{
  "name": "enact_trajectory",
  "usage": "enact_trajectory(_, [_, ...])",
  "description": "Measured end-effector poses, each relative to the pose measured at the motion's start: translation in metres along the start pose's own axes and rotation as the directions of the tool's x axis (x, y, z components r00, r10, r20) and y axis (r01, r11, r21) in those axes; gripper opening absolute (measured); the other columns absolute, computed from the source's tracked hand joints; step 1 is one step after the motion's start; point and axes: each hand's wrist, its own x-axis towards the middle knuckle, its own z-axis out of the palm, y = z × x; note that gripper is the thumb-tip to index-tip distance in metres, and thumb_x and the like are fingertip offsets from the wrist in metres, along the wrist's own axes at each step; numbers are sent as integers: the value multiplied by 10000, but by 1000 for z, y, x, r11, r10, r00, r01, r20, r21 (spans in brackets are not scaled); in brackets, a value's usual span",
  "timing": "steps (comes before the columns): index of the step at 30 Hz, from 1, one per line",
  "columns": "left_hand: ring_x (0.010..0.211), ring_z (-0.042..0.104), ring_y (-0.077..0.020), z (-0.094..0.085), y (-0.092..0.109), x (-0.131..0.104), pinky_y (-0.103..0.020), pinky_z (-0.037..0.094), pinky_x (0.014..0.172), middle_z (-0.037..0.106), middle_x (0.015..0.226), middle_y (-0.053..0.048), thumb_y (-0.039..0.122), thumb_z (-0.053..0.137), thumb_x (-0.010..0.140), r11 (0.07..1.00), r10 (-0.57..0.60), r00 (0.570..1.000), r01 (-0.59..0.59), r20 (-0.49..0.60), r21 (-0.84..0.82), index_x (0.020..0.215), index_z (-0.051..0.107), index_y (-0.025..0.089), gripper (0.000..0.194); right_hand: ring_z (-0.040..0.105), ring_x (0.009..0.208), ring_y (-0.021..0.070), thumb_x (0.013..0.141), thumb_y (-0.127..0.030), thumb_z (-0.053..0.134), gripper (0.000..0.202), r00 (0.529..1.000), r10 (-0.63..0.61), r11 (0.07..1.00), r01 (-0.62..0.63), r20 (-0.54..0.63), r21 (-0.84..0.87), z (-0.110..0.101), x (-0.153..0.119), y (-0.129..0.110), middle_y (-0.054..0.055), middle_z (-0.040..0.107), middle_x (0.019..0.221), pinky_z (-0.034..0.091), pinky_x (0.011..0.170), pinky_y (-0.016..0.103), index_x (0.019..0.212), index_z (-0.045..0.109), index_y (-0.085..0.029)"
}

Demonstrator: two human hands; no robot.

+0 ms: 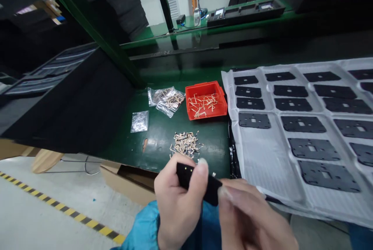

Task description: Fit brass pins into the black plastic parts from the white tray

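Observation:
My left hand (180, 199) grips a flat black plate (212, 191) near the bottom centre, with the thumb on its face and the fingers behind it. Small bright dots show on the plate near the thumb. My right hand (250, 211) pinches the plate's right end between thumb and fingers; whether a small part is also between them cannot be made out. Just beyond the hands lies a loose pile of small metal parts (185, 144) on the green table (160, 129).
A red bin (206, 116) holds thin metal strips. Clear bags (167, 100) of parts and a smaller bag (140, 121) lie left of it. A white tray (258, 149) with rows of black plates stands right. Black boxes (75, 106) stand left.

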Motion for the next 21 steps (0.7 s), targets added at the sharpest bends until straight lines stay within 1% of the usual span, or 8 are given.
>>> enact_trajectory(3, [371, 418, -71, -1, 0, 1, -166, 345, 354, 472, 482, 77, 352, 635, 1029, 999, 20, 999, -22, 41, 46, 679, 559, 203, 388, 752, 708, 141, 858, 8, 700, 305, 994, -55, 986, 69, 95, -152, -4, 4, 3, 8, 785, 913, 660, 664, 276, 1049, 754, -224])
enact_trajectory(7, [365, 375, -56, -9, 6, -2, -158, 320, 368, 445, 484, 100, 299, 634, 1032, 994, 97, 992, -101, 81, 44, 768, 608, 214, 278, 739, 688, 128, 863, 12, 718, 260, 980, -167, 968, 184, 106, -172, -6, 11, 8, 18, 774, 860, 638, 658, 258, 1025, 758, -188])
enact_trajectory(9, [413, 454, -62, -12, 7, -4, -154, 389, 425, 519, 534, 88, 257, 644, 1020, 986, 152, 984, -158, 97, 61, 803, 623, 222, 221, 735, 681, 123, 852, 21, 717, 253, 973, -197, 964, 214, 117, -159, -7, 14, 10, 17, 769, 837, 632, 655, 252, 1008, 753, -175])
enact_trajectory(11, [508, 592, -85, -13, 5, -4, -163, 484, 512, 642, 632, 58, 219, 658, 1008, 968, 238, 963, -246, 126, 50, 849, 646, 229, 159, 740, 698, 130, 848, 12, 717, 251, 970, -203, 967, 220, 137, -127, -9, 18, 11, 22, 769, 832, 635, 664, 258, 1023, 747, -166])
enact_trajectory(14, [576, 681, -123, -15, -1, -1, -193, 544, 555, 718, 688, 19, 215, 707, 999, 902, 430, 890, -428, 151, -50, 916, 684, 222, 87, 738, 683, 135, 841, 2, 711, 242, 961, -223, 972, 232, 164, -38, -14, 27, 13, 21, 760, 804, 626, 610, 245, 1015, 727, -164])
enact_trajectory(17, [538, 707, -150, -20, -6, 6, -219, 574, 545, 713, 592, 20, 191, 696, 1007, 780, 625, 758, -615, 186, -115, 1001, 724, 217, 39, 738, 649, 141, 847, 12, 660, 219, 943, -269, 963, 261, 195, 65, -19, 36, 13, 16, 749, 768, 621, 549, 238, 951, 693, -177])
enact_trajectory(19, [510, 719, -160, -25, -5, 11, -236, 603, 553, 729, 579, 18, 171, 673, 1004, 714, 694, 686, -695, 217, -87, 1007, 747, 230, 95, 740, 652, 147, 883, -17, 639, 178, 924, -297, 955, 286, 240, 82, -20, 39, 11, 21, 744, 768, 625, 544, 246, 921, 685, -185])
enact_trajectory(21, [453, 692, -152, -30, 1, 14, -241, 611, 537, 743, 586, 15, 151, 673, 985, 701, 696, 665, -712, 270, -53, 943, 759, 241, 131, 716, 654, 131, 920, -53, 635, 158, 923, -308, 950, 312, 231, 21, -18, 38, 9, 21, 723, 780, 611, 543, 241, 849, 674, -188])
